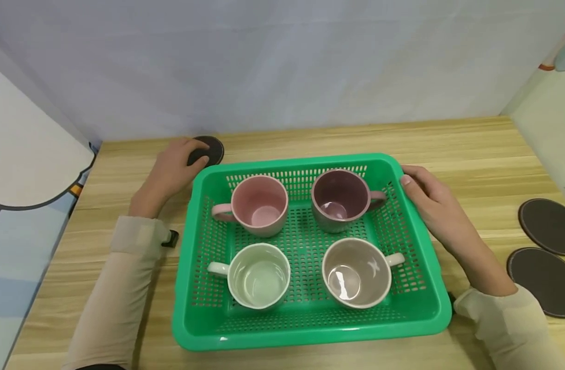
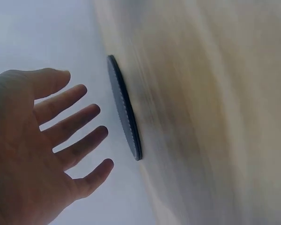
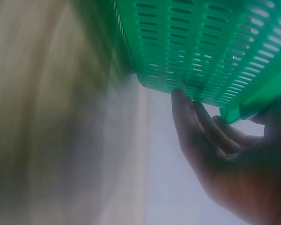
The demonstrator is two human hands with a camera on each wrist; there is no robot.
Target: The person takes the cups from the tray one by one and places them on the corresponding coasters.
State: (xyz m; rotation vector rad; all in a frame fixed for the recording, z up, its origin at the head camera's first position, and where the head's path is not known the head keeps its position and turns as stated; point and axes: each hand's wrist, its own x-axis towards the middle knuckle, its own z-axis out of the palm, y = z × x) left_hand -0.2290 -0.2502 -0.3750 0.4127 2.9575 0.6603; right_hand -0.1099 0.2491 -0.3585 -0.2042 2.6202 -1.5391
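Note:
A green plastic basket (image 1: 305, 336) with slotted walls holds several mugs: a pink mug (image 1: 259, 226), a dark purple mug (image 1: 333, 221), a pale green mug (image 1: 257, 300) and a beige mug (image 1: 356, 300). My right hand (image 1: 432, 203) grips the basket's right rim, thumb on top and fingers against the outer wall, as the right wrist view shows. Beyond the basket's back left corner, my left hand (image 1: 171, 164) hovers by a dark round coaster (image 1: 213, 149). In the left wrist view its fingers (image 2: 77, 124) are spread, apart from the coaster (image 2: 124, 108).
Two more dark round coasters (image 1: 548, 226) lie at the right side of the wooden table (image 1: 472, 149). A pale cloth wall (image 1: 282, 72) stands along the back edge, with printed panels at the left and right.

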